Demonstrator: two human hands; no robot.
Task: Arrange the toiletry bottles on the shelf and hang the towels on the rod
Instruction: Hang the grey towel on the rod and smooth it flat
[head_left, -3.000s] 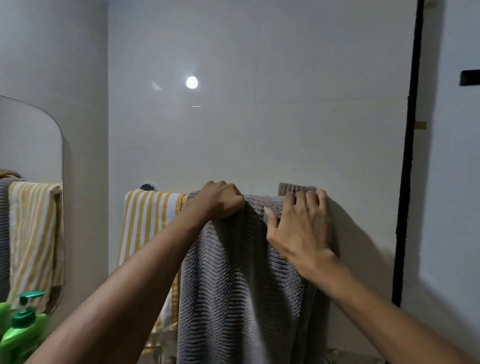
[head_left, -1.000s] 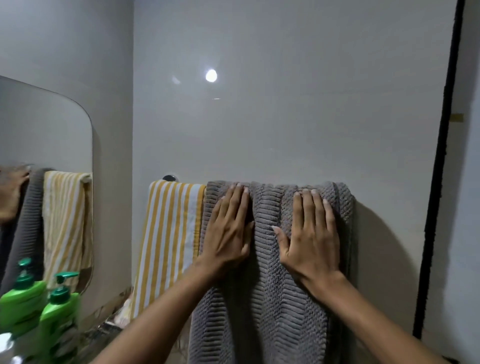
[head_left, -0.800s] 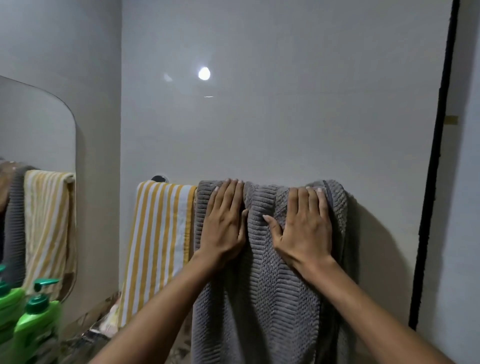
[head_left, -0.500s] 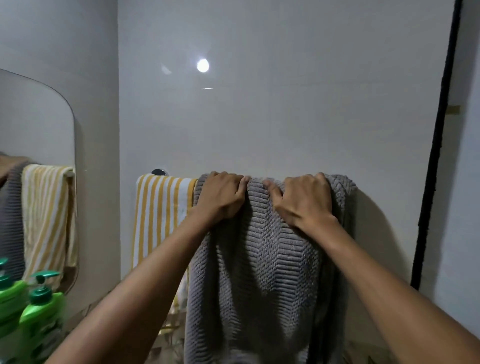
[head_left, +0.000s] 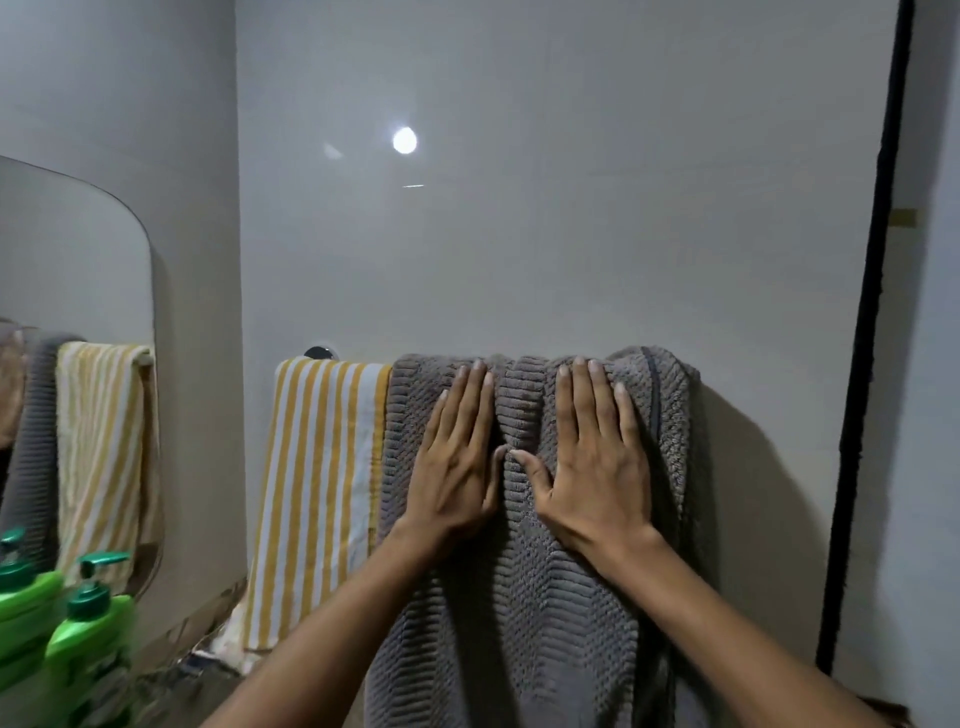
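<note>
A grey ribbed towel (head_left: 524, 613) hangs over the rod on the far wall, its top edge bunched into folds. My left hand (head_left: 460, 462) lies flat on its upper front with straight fingers. My right hand (head_left: 597, 462) presses flat beside it, thumb almost touching the left hand. To the left, a yellow-and-white striped towel (head_left: 317, 488) hangs on the same rod. Only the rod's round wall mount (head_left: 319, 352) shows above the striped towel. A green pump bottle (head_left: 88, 644) stands at the lower left, with its reflection beside it.
A mirror (head_left: 72, 291) on the left wall reflects both towels and the bottle. A black vertical strip (head_left: 862, 395) runs down the wall right of the grey towel. A speckled countertop (head_left: 171, 691) lies below the striped towel.
Half a second ago both hands gripped the grey towel's top edge with curled fingers. Now they lie flat and lower on its front, fingers straight.
</note>
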